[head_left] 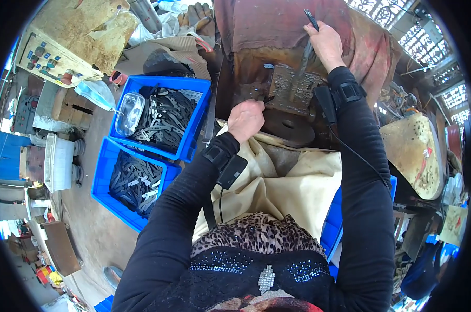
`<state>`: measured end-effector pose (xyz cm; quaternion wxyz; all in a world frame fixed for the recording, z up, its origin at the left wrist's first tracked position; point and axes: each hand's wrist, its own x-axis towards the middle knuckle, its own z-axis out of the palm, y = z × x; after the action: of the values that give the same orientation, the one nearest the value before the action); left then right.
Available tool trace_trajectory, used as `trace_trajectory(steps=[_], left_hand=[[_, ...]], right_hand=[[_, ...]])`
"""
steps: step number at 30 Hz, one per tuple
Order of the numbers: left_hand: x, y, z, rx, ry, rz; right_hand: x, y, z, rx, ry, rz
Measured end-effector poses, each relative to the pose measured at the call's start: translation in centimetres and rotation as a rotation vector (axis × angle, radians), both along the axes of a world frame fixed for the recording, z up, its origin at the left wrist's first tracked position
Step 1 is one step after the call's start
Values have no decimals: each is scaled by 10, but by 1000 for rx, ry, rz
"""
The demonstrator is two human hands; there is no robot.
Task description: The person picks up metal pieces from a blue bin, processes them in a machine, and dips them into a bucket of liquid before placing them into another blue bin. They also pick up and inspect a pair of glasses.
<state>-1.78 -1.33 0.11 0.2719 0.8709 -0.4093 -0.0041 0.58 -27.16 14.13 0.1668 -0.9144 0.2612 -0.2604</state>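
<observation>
My left hand is closed around a small dark metal piece, holding it at the rusty die block of a press machine. My right hand reaches higher and grips a dark lever handle on the machine. Both forearms wear black sleeves with strapped wrist devices. A round dark metal disc lies just below the die, next to my left hand.
Two blue plastic crates full of grey metal strips stand at my left; a clear plastic container lies in the upper one. A beige cloth covers my lap. A control box sits far left, and a worn yellow seat at right.
</observation>
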Motion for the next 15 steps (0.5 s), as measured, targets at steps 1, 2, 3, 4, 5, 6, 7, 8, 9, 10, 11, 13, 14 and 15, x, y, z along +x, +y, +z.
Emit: trace_trajectory(steps=[1,2,3,4,5,6,7,8,9,10,11,13,14,15], left_hand=[[0,0,0,3,5,1],[0,0,0,7,9,2],[0,0,1,6,11,2],[0,0,1,11,15,4],[0,0,1,12,16,4],[0,0,1,11,17,5],[0,0,1,12,17,3],[0,0,2,10,16,1],[0,0,2,7,18,-1],[0,0,2,12,16,-3],[0,0,2,14,15,-5],[0,0,1,17,18,-4],[0,-1,2,18,23,-2],[0,0,2,14,26,-1]], right_hand=[[0,0,0,-8,-2,6],[0,-1,0,-14,0,8],[1,-1,0,-18,-5,13],[0,-1,0,-19,-7,13],[0,-1,1,-15,-4,7],[0,-2,1,-16,-8,19],[0,-2,2,-13,-7,24],[-1,-2,2,-6,-3,30],[-1,-3,3,-2,0,40],[-1,-4,4,5,7,50],[-1,-4,4,11,15,61],[-1,-5,4,-5,8,61],[-1,-5,4,-12,4,61],[-1,-5,3,-11,4,65]])
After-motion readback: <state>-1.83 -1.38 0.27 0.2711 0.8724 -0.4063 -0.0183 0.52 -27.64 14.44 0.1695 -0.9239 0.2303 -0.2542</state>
